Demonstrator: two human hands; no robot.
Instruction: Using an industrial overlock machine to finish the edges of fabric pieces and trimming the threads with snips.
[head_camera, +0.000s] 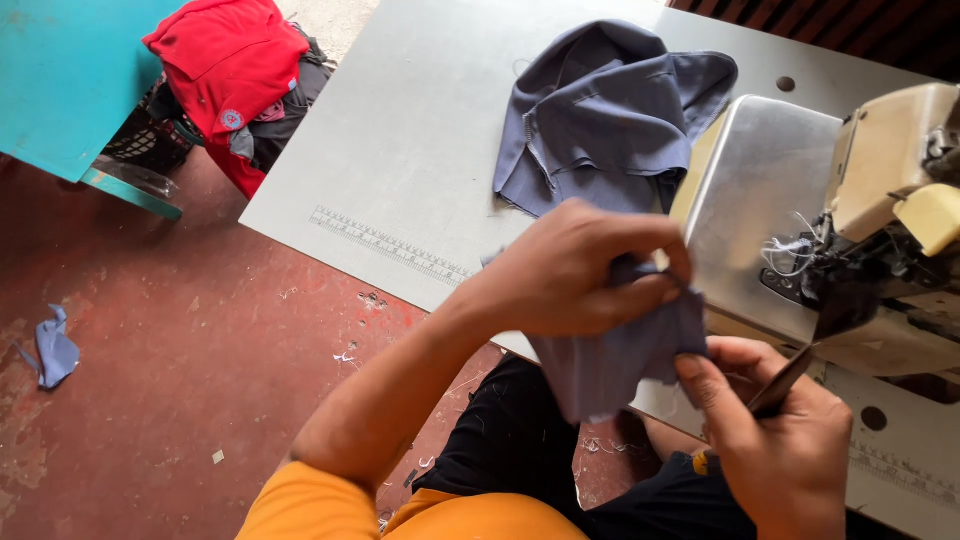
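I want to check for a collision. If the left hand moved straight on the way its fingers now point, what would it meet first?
The left hand points right, pinching the blue-grey cloth piece. Straight ahead it would probably first meet the sewing machine's metal plate, though depth is unclear.

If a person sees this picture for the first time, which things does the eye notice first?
First, the two hands at the centre: the left hand and the right hand pinch a small grey-blue cloth piece. Next, the bright red garment at top left, then the sewing machine at right.
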